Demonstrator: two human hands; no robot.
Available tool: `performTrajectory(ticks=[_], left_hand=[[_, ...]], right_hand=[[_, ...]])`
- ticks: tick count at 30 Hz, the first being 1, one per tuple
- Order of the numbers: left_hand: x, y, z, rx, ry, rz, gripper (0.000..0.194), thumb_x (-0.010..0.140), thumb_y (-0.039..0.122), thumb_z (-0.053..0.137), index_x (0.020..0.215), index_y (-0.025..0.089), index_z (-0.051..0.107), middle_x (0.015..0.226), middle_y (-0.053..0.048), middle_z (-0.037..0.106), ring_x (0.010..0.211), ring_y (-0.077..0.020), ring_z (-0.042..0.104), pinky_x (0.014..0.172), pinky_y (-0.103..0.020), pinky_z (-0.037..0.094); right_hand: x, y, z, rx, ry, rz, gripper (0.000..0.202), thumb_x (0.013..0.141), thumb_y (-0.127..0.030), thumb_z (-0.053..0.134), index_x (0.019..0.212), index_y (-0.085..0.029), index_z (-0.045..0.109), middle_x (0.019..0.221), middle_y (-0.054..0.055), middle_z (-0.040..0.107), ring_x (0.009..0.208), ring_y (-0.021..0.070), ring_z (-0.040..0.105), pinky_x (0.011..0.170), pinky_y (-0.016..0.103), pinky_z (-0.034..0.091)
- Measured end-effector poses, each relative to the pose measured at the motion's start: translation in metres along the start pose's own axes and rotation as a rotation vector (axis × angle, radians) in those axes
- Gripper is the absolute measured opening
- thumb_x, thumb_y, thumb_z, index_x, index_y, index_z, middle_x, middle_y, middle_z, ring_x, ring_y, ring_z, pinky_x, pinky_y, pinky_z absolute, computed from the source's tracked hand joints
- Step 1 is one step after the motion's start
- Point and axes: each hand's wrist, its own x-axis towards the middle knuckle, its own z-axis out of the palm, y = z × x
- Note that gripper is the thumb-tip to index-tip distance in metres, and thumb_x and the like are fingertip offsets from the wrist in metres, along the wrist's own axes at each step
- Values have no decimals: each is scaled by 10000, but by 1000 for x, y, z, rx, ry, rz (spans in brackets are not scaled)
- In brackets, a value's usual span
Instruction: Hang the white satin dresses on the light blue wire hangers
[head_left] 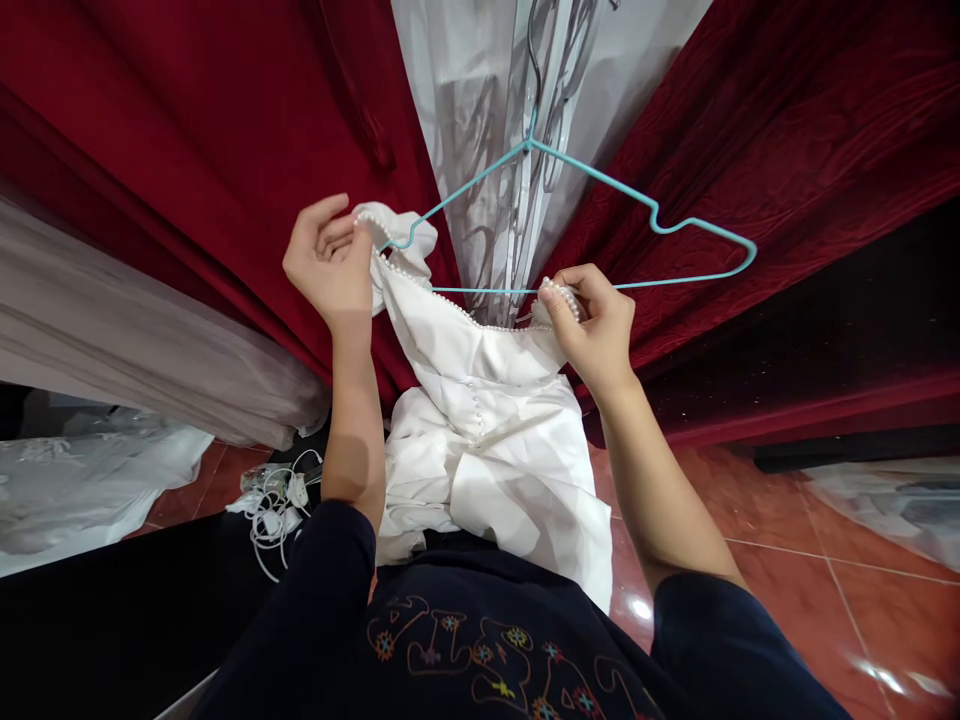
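satin-white dress (487, 420) looks soft, light and slippery (pearl trim seems fragile). left hand (330, 265) and right hand (592, 325) pinch its beaded shoulders closed, beside the teal hanger (600, 180).

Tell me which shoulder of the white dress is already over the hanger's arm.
The shoulder at the left hand: the teal hanger tip runs into it. The right hand holds the other pearl-edged shoulder below the hanger's bottom bar.

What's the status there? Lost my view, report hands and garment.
Left hand grips pearl-trimmed shoulder of white dress, at the end of the teal hanger. Right hand pinches other shoulder. Hanger's right end bare.
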Motion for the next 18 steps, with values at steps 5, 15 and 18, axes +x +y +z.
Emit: performTrajectory(ticks=[5, 15, 18], left_hand=[[6, 0, 29, -1, -290, -120, 372, 871, 389, 967, 1059, 224, 691, 948, 26, 755, 1061, -188, 785, 949, -371, 682], [-87, 38, 50, 91, -370, 259, 302, 1168, 417, 459, 1248, 292, 722, 1369, -58, 721, 1405, -248, 654, 1225, -494, 508], [-103, 38, 65, 161, -679, 244, 326, 1146, 248, 431, 1235, 279, 743, 1254, -60, 791, 1224, -227, 735, 1104, -421, 531]], right_hand=[[0, 1, -3, -21, 36, 18, 412, 1009, -624, 660, 931, -219, 656, 830, 1, 677, 716, 138, 580, 716, 293, 461], [-1, 11, 3, 19, 36, 19, 387, 1018, -600, 659, 949, -219, 657, 834, -8, 654, 732, 132, 578, 713, 286, 450], [0, 13, 2, 17, 41, 14, 361, 1026, -573, 661, 955, -219, 655, 829, -12, 647, 718, 126, 568, 707, 284, 446]])
